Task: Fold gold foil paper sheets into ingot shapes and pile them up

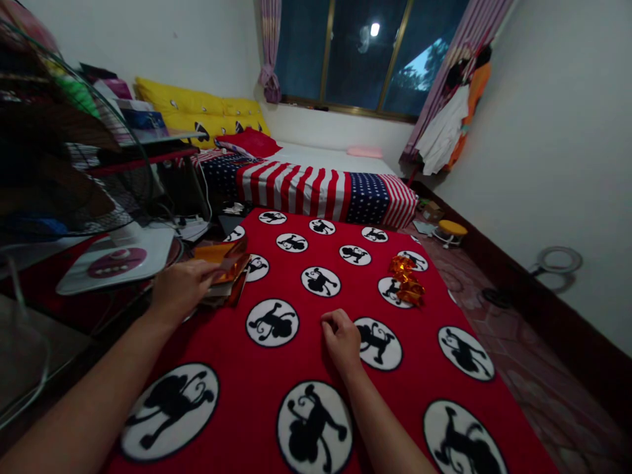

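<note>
My left hand [184,288] is at the left edge of the red cloth, its fingers closed on a gold foil sheet [231,264] at the top of a stack of papers [217,294]. The sheet's near part is covered by my fingers. My right hand [342,339] rests near the middle of the red cloth [340,296], fingers curled in, with nothing visible in them. The cloth carries white ovals with black monkey figures. Toward the right edge lies a small group of folded gold foil pieces [407,282], apart from both hands.
Beyond the cloth is a bed with a striped and starred cover [296,187]. A fan [74,138] and a small white table [153,253] crowd the left side. On the floor at right stand a yellow-topped stool [452,228] and a cardboard box [432,211].
</note>
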Demonstrator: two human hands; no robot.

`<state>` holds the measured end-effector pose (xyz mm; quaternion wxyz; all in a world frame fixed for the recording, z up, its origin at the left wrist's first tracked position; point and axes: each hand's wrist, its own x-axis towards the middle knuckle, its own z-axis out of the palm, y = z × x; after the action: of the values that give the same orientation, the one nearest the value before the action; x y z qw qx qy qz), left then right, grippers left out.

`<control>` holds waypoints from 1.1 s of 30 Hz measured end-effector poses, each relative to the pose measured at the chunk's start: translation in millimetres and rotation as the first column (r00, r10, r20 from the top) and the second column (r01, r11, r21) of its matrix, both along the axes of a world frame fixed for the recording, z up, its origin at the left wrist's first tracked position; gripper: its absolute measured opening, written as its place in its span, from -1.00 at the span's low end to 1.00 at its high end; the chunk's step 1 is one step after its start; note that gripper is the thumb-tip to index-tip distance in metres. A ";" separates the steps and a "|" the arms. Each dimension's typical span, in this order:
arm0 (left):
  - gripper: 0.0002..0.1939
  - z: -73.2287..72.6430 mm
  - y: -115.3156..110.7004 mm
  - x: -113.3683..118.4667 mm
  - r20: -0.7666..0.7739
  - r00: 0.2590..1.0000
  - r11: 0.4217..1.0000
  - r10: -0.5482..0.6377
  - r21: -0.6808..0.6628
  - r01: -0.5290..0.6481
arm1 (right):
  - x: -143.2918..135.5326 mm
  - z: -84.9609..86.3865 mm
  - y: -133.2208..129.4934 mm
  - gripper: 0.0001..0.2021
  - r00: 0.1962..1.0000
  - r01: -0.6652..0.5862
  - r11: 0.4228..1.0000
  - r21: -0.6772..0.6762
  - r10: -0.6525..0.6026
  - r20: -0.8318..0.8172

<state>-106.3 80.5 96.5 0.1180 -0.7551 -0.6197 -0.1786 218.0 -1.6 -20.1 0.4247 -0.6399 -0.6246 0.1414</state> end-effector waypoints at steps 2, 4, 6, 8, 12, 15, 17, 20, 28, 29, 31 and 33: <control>-0.75 3.0 -11.3 29.2 0.030 0.992 0.993 -0.121 -0.005 0.121 | 0.5 -1.2 0.4 -0.87 1.000 0.001 1.000 0.010 -0.001 -0.021; -0.79 0.4 -24.5 64.4 0.024 0.960 0.959 -0.277 -0.046 0.278 | 0.6 -1.3 0.1 -0.87 0.997 0.026 0.999 0.039 -0.023 -0.078; -0.80 -9.0 -38.5 100.0 -0.002 0.906 0.898 -0.423 -0.132 0.419 | 0.2 0.0 -1.8 -0.71 0.986 0.067 0.994 0.090 -0.052 -0.158; -0.80 -23.1 -52.0 130.4 -0.009 0.865 0.849 -0.502 -0.198 0.490 | -0.5 2.2 -6.1 -0.49 0.978 0.067 0.987 0.147 -0.035 -0.205; -0.83 -47.5 -72.7 163.9 0.087 0.820 0.797 -0.566 -0.195 0.571 | 0.0 5.5 -18.8 -0.43 0.988 -0.105 0.969 0.223 0.128 -0.091; -0.88 -53.4 -81.3 167.1 0.258 0.784 0.772 -0.564 -0.171 0.612 | 3.9 4.7 -27.6 -0.60 0.976 -0.193 0.959 0.207 0.209 -0.056; -0.82 -56.3 -83.5 162.8 0.403 0.749 0.774 -0.526 -0.137 0.618 | 8.0 3.3 -32.3 -0.64 0.973 -0.197 0.965 0.173 0.213 -0.083; -0.75 -69.4 -82.0 152.6 0.588 0.694 0.819 -0.416 -0.090 0.567 | 13.9 0.6 -38.4 -0.59 0.977 -0.181 0.976 0.118 0.193 -0.094; -0.78 -116.6 -65.8 136.7 0.687 0.697 0.891 -0.206 -0.164 0.424 | 15.5 -2.6 -46.3 -0.52 0.985 -0.170 0.982 0.080 0.172 -0.015; -0.78 -117.6 -64.4 136.4 0.696 0.690 0.890 -0.197 -0.167 0.423 | 14.6 -2.0 -46.4 -0.52 0.985 -0.171 0.982 0.077 0.172 -0.007; -0.77 -117.5 -62.5 136.0 0.715 0.673 0.889 -0.188 -0.166 0.426 | 12.5 -0.7 -46.5 -0.54 0.985 -0.170 0.983 0.074 0.170 0.000; -0.76 -116.6 -61.4 135.5 0.735 0.654 0.892 -0.179 -0.160 0.424 | 9.9 0.3 -46.5 -0.55 0.988 -0.154 0.985 0.076 0.154 -0.001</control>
<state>29.3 19.1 -20.1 -0.2813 -0.7313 -0.5012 -0.3672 228.0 -48.1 -19.8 0.4385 -0.5728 -0.6756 0.1523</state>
